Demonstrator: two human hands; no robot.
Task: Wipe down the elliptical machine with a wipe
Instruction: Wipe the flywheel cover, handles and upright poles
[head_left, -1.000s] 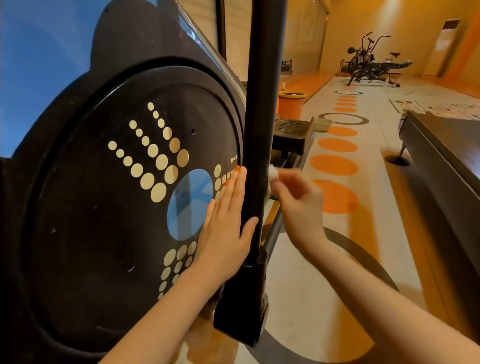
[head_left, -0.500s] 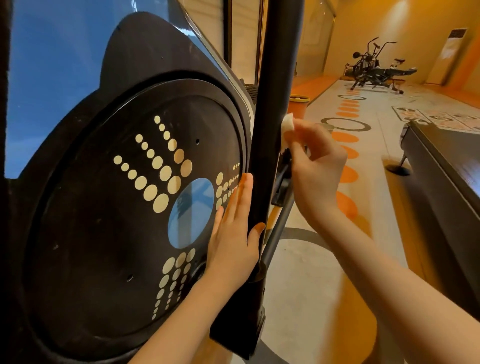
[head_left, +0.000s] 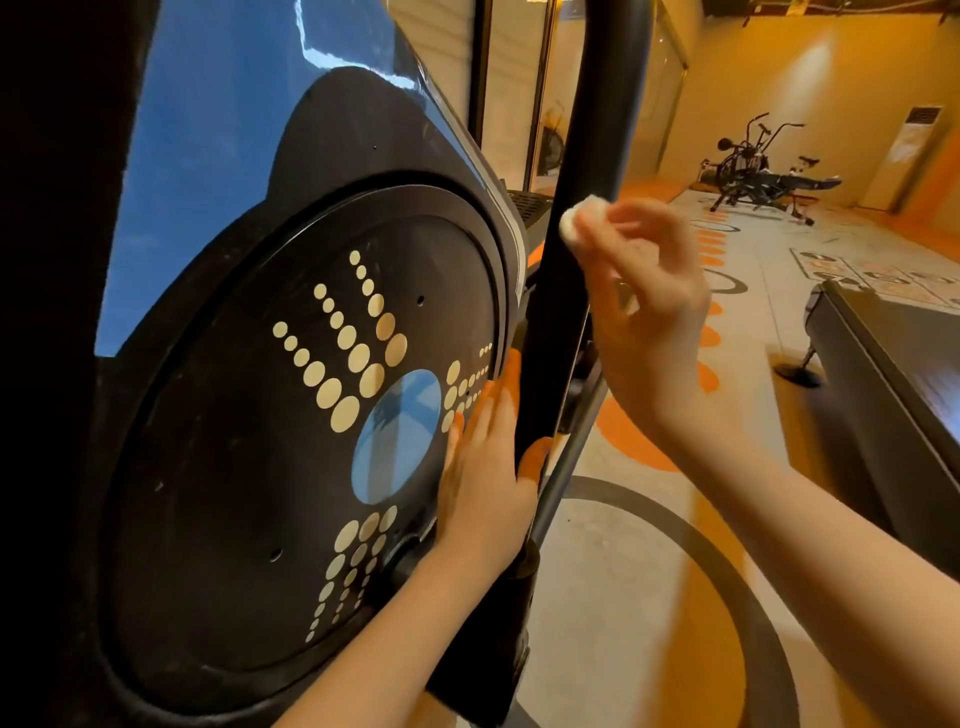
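The elliptical machine fills the left: a black round flywheel cover (head_left: 249, 447) with cream dots and a blue centre, under a blue housing. A black upright arm bar (head_left: 582, 218) rises just right of it. My right hand (head_left: 644, 322) pinches a small white wad of wipe (head_left: 581, 221) and presses it against the bar's right side. My left hand (head_left: 485, 467) lies with straight fingers along the cover's edge, its thumb wrapped round the front of the bar lower down.
A dark bench-like machine (head_left: 893, 384) stands close on the right. Exercise bikes (head_left: 753, 166) stand far back by the orange wall. The pale floor (head_left: 613, 561) carries orange ovals and a dark ring. Glass panels stand behind the bar.
My right hand has slid the wipe upward along the bar over the last second. My left hand has stayed at the cover's edge and the bar.
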